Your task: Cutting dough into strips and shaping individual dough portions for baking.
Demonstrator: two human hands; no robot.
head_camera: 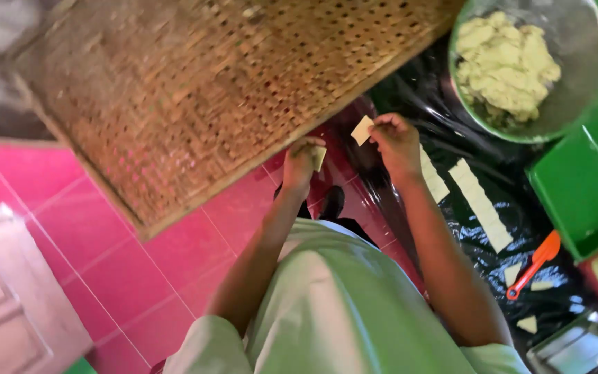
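Observation:
My left hand (300, 162) pinches a small pale dough piece (319, 157) at the near edge of a large woven bamboo tray (195, 90). My right hand (396, 140) holds another small square of pale dough (362, 130) between its fingertips, just above a black plastic sheet (410, 97). Two long strips of cut dough (479, 204) lie on the sheet right of my right forearm. The two hands are close together, about a hand's width apart.
A green bowl (593, 104) of pale dough lumps sits at the top right. A green tray (583, 187) lies below it, with an orange-handled tool (536, 263) and small dough triangles (527, 323) nearby. Pink floor tiles (91, 228) spread to the left.

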